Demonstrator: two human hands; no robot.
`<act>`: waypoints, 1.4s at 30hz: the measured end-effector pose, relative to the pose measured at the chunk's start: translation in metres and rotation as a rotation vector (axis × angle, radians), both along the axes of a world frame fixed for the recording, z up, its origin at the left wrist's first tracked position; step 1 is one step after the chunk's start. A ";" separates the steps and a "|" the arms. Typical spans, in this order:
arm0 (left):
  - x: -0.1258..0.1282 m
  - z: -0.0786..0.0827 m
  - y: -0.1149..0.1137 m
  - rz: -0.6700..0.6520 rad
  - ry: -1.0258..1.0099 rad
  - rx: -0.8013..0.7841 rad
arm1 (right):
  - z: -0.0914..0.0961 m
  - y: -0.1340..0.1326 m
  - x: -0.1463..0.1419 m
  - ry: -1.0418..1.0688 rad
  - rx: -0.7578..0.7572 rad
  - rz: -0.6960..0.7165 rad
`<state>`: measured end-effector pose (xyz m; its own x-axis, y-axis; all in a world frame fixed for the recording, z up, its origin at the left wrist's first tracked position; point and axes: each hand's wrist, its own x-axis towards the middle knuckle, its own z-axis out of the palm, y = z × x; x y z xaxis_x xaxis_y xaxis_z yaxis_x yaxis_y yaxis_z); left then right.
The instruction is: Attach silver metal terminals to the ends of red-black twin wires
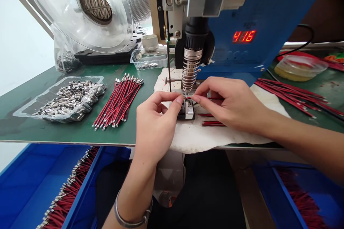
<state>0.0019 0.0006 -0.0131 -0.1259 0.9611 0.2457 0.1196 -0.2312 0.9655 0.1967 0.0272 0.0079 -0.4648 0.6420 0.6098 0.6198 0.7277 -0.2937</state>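
Note:
My left hand (158, 125) is closed in a pinch at the small metal fixture (189, 111). What lies between its thumb and forefinger is too small and too covered to make out. From the other side, my right hand (232, 102) pinches a red-and-black wire (215, 98), whose end reaches the fixture. Straight above both fingertips stands the soldering head (192, 53), with a spring around its lower part. A few more red-and-black wires (212, 123) lie on the white cloth (242, 136) beneath my right hand.
Left on the green table are a bundle of wires with metal ends (120, 100) and a clear tray of metal connectors (70, 100). A blue machine (242, 57) stands behind. More wires (290, 94) lie right. Blue bins (88, 186) of wires sit below the table edge.

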 end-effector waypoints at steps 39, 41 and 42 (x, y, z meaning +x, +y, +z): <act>-0.001 0.000 -0.001 -0.003 0.003 0.000 | 0.000 0.001 0.001 -0.022 -0.009 0.001; -0.001 0.000 -0.002 -0.007 0.004 0.001 | 0.000 0.000 0.000 -0.019 -0.004 0.010; -0.001 0.000 -0.002 -0.009 0.005 0.000 | 0.000 0.000 0.000 -0.017 -0.001 0.013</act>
